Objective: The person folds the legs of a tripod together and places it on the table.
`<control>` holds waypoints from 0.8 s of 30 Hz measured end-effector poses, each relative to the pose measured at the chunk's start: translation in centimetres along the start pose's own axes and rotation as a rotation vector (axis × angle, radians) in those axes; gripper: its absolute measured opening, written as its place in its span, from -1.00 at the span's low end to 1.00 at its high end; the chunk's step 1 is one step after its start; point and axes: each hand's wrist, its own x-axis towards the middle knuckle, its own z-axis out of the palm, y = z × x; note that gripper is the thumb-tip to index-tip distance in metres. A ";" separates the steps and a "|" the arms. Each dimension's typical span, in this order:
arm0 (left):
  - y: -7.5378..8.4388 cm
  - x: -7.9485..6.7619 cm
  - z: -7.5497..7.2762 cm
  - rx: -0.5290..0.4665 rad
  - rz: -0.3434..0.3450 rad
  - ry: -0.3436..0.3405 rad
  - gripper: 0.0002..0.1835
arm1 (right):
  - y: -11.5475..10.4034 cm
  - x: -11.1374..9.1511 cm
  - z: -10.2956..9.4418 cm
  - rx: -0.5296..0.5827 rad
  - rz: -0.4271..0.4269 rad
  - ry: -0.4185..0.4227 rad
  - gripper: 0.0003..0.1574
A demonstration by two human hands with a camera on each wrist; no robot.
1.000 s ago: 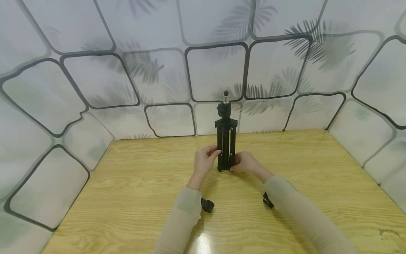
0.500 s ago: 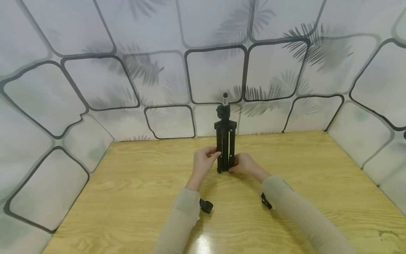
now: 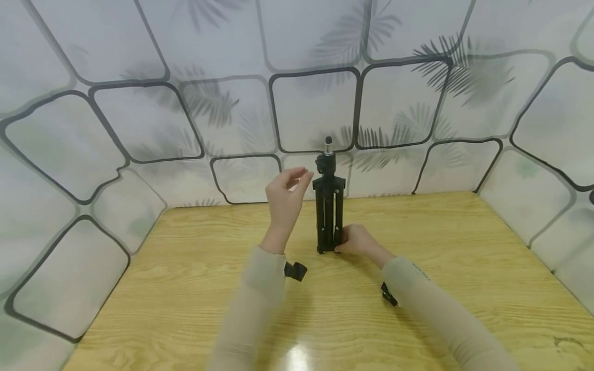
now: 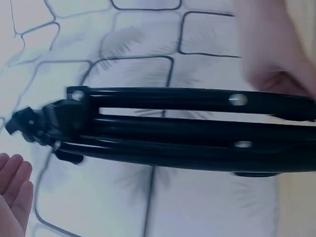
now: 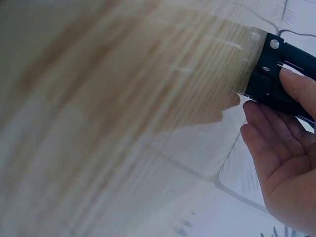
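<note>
A folded black tripod stand (image 3: 329,198) with a silver, black-tipped stud stands upright on the wooden table. My right hand (image 3: 356,240) holds it low on the right side. In the right wrist view, the thumb lies on the stand's front near its foot, with the other fingers (image 5: 269,131) around the underside. My left hand (image 3: 284,201) is raised beside the stand's upper part, apart from it, thumb and fingers close together with nothing seen between them. The left wrist view shows the folded legs (image 4: 197,128) lengthwise, with the left fingertips (image 4: 19,185) just off the stand's head.
The wood-grain table (image 3: 199,288) extends around the stand. Behind it and at both sides hang pale cloth walls (image 3: 315,108) with dark line and leaf patterns. A black wrist device (image 3: 295,271) sits at my left cuff, another (image 3: 389,294) at the right.
My left hand has let go of the stand's lower left leg and risen to the level of its head. The right hand keeps its place at the base, and the stand still stands upright.
</note>
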 end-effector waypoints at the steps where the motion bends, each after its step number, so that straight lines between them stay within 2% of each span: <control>1: 2.9 1.2 -0.6 -0.027 -0.008 -0.011 -0.74 | 0.0 0.0 0.0 0.001 0.010 -0.004 -0.73; 2: 5.6 2.3 -1.0 -0.031 -0.029 -0.020 -0.72 | 0.0 0.0 0.0 0.000 0.016 -0.005 -0.73; 3: 8.9 3.4 -1.7 -0.014 -0.037 -0.035 -0.73 | -0.1 0.0 -0.1 -0.002 0.018 -0.005 -0.73; 4: 11.0 4.2 -2.0 0.000 -0.049 -0.058 -0.72 | -0.1 0.0 -0.1 -0.005 0.015 -0.002 -0.73; 7: 13.4 5.6 -1.8 0.045 -0.076 -0.111 -0.72 | -0.3 -0.1 -0.1 -0.015 0.002 0.008 -0.73; 9: 13.9 6.1 -1.5 0.069 -0.114 -0.158 -0.71 | -0.4 -0.1 -0.2 -0.018 -0.013 0.017 -0.73; 13: 13.6 6.1 -0.6 0.041 -0.185 -0.224 -0.68 | -0.4 -0.2 -0.1 -0.023 -0.028 0.027 -0.74; 17: 10.0 5.9 1.7 0.075 -0.201 -0.194 -0.70 | -0.3 -0.3 0.0 -0.028 -0.025 0.027 -0.74; 20: 9.9 6.0 2.0 0.087 -0.222 -0.174 -0.72 | -0.3 -0.3 -0.1 -0.021 -0.022 0.027 -0.75; 24: 13.6 6.3 0.2 0.033 -0.271 -0.209 -0.75 | -0.2 -0.3 -0.3 -0.007 -0.049 0.018 -0.75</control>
